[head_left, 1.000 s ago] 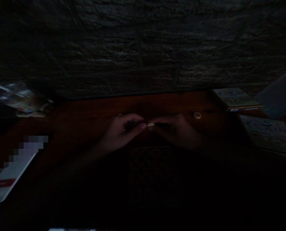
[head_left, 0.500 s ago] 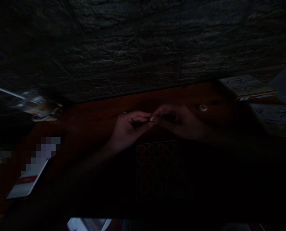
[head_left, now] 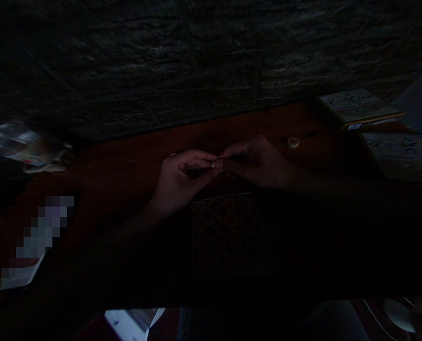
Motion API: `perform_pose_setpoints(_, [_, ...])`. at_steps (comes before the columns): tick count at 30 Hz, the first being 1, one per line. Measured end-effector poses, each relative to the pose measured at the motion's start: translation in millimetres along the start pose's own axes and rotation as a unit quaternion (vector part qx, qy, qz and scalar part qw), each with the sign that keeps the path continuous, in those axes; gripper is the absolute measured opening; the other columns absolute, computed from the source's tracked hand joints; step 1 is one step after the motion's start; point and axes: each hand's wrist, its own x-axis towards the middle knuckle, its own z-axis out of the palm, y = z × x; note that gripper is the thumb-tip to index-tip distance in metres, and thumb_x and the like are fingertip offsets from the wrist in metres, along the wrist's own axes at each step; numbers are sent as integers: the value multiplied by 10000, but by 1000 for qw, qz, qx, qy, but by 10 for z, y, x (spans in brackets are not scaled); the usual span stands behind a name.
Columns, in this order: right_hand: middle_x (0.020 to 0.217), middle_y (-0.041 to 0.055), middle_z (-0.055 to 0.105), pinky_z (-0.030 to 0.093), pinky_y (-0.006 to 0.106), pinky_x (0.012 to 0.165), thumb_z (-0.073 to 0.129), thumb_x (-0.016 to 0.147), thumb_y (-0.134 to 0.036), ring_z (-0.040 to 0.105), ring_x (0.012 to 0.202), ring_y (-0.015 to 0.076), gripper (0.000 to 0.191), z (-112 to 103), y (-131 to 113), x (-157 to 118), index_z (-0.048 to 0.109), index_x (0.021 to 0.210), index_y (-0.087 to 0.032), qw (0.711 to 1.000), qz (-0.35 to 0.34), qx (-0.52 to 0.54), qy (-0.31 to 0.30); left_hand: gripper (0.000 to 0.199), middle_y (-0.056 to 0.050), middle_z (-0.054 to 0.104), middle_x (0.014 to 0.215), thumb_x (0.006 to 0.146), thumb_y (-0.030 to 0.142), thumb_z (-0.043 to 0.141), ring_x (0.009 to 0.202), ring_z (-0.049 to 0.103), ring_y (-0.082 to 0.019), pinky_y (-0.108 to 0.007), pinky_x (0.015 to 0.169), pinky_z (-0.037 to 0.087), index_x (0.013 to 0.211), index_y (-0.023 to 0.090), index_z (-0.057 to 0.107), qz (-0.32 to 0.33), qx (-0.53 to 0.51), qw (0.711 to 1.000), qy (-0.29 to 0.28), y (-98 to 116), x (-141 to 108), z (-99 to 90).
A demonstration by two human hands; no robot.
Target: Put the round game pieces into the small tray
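Observation:
My left hand (head_left: 178, 176) and my right hand (head_left: 264, 163) meet over the wooden table, fingertips closed together. Pinched between them is a small pale Chinese chess piece (head_left: 215, 165), mostly covered by the fingers. Below my hands lies a shallow square box (head_left: 192, 237) with rows of round chess pieces (head_left: 216, 221), some with reddish marks; its near right part is too dark to make out. One loose chess piece (head_left: 293, 142) lies to the right of my right hand. The edge of another pale round thing (head_left: 173, 154) shows behind my left hand.
Dark stone wall (head_left: 196, 61) rises behind the table (head_left: 121, 158). Two printed boxes (head_left: 356, 106) lie at the right. At the left are a clear plastic cup (head_left: 22, 142) and a flat, partly blurred item (head_left: 26, 277). A white open box (head_left: 132, 324) shows below the table edge.
The whole view has shifted, so things appear higher and further left. Both hands still grip the chess piece, and less of it shows between the fingers now.

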Motion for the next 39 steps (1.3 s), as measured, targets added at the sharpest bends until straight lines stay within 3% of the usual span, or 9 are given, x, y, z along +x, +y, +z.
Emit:
perform_pose_setpoints(6, [838,13,810,550,281,656,783,950,-469,717,720,156,265,-6,21,2,834,886,-217,1000,-10,9,-11,164,-48,859,893,841,345,908,788,823,-200,-298,745,672,905,210,841,-69,-21,997,37,53,-22,22])
perform_pose_setpoints(12, [891,23,834,581,285,669,871,856,-527,723,723,156,319,-14,34,1,841,919,-215,998,9,59,-10,214,-55,861,889,843,388,908,770,829,-216,-335,757,705,945,206,860,-130,-81,987,53,66,-27,42])
perform_pose_setpoints(18, [857,28,830,577,256,668,971,751,-436,716,709,133,312,-11,35,20,826,872,-187,994,23,104,10,229,-59,869,1018,848,378,905,868,845,-246,-376,830,718,1028,239,878,-115,-59,991,29,86,-29,15])
perform_pose_setpoints(25, [748,24,796,560,252,574,938,783,-490,685,607,130,329,-11,23,28,811,822,-188,996,34,84,26,305,-54,868,1049,790,246,940,940,848,-245,-378,916,707,1086,229,867,-82,-61,995,8,56,-18,25])
perform_pose_setpoints(34, [805,12,822,620,266,646,879,857,-509,749,693,155,286,-15,-22,40,838,820,-228,995,39,90,-19,250,-56,868,945,790,364,955,826,847,-239,-364,806,723,972,214,872,-164,-122,978,42,75,-11,28])
perform_pose_setpoints(39, [848,9,834,624,277,669,880,848,-533,748,708,155,303,-24,8,33,852,888,-234,996,39,83,-21,250,-65,866,942,815,375,936,833,848,-247,-394,831,726,979,199,867,-191,-145,970,45,80,-8,13])
